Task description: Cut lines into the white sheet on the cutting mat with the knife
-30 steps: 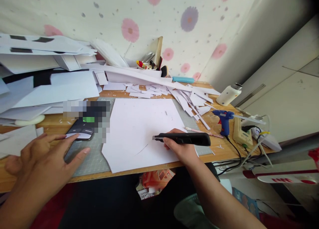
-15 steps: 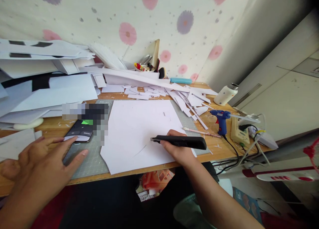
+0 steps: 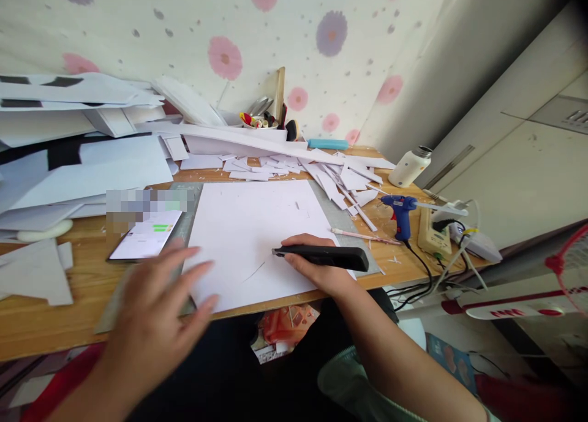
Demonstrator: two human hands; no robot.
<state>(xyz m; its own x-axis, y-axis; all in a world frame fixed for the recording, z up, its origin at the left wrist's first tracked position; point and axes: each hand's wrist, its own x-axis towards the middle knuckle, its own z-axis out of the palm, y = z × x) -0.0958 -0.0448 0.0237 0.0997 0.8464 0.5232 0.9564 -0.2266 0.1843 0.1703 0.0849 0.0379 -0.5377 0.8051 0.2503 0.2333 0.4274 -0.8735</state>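
A white sheet [image 3: 239,226] lies on a grey cutting mat [image 3: 340,214], with a short dark line on its lower middle. My right hand [image 3: 316,263] is closed around a black utility knife [image 3: 340,257], its tip pointing left just over the sheet. My left hand [image 3: 160,305], slightly blurred, hovers by the sheet's lower left edge with its fingers spread and nothing in them. Left of the sheet lies a phone [image 3: 147,238] with a bright screen, partly pixelated.
White boards [image 3: 105,165] are piled at the left. Paper scraps [image 3: 261,166] lie behind the mat. At the right are a blue glue gun [image 3: 402,217], a white bottle [image 3: 410,168], a power strip [image 3: 433,232] and cables. A pink-white stick [image 3: 365,236] lies near the knife.
My left hand has left the phone and moved right toward the sheet. The phone's screen has turned from dark to bright. My right hand still holds the knife; the view has shifted slightly.
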